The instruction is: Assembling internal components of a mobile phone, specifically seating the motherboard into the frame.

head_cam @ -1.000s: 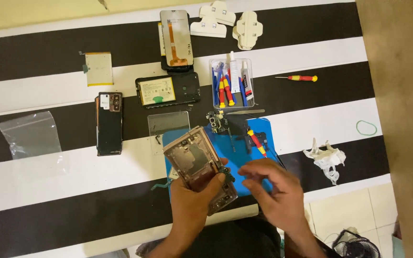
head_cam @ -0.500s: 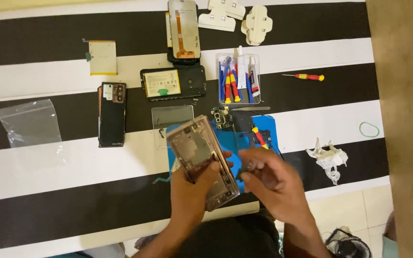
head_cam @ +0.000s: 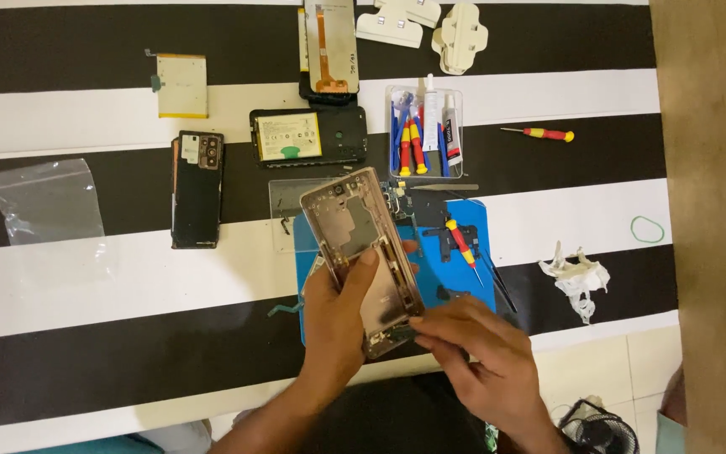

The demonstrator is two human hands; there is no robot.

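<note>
Over the blue rectangular work mat [head_cam: 472, 220], held up off the black-and-white striped worktop [head_cam: 86, 286]: a rose-gold phone mid-frame with bare inner face [head_cam: 363, 252], tilted, camera end pointing up and left. Left hand [head_cam: 338, 324] wrapped around the frame's lower half, thumb laid across the inner face, fingers behind; grip pressed together on the frame. Right hand [head_cam: 481, 357] at the frame's bottom corner, fingertips pinched together right at the edge; whether something small sits between them cannot be told.

On the mat, just right of the frame: a red-and-yellow screwdriver [head_cam: 462, 242] lying slantwise, dark small phone parts around it, and a pair of slim dark tweezers [head_cam: 497, 282] beside.

Farther up, near the mat's top edge: a clear plastic tray of red, yellow and blue tools with glue tubes [head_cam: 423, 132]. Left of the tray: a black phone body with a green-marked battery [head_cam: 308, 136]. Above that: a black display panel with an orange flex cable [head_cam: 329, 46]. Well left: a black phone back cover with camera cut-outs [head_cam: 197, 189], a separate yellowish flat battery [head_cam: 181, 85], and an empty clear plastic bag [head_cam: 44, 202].

At the top right: white plastic clamps [head_cam: 460, 35]. Right of the tray, apart from it: a second red-and-yellow screwdriver [head_cam: 539, 133]. Near the worktop's right edge: a crumpled white tissue [head_cam: 577, 276] and a green rubber band [head_cam: 647, 229].
</note>
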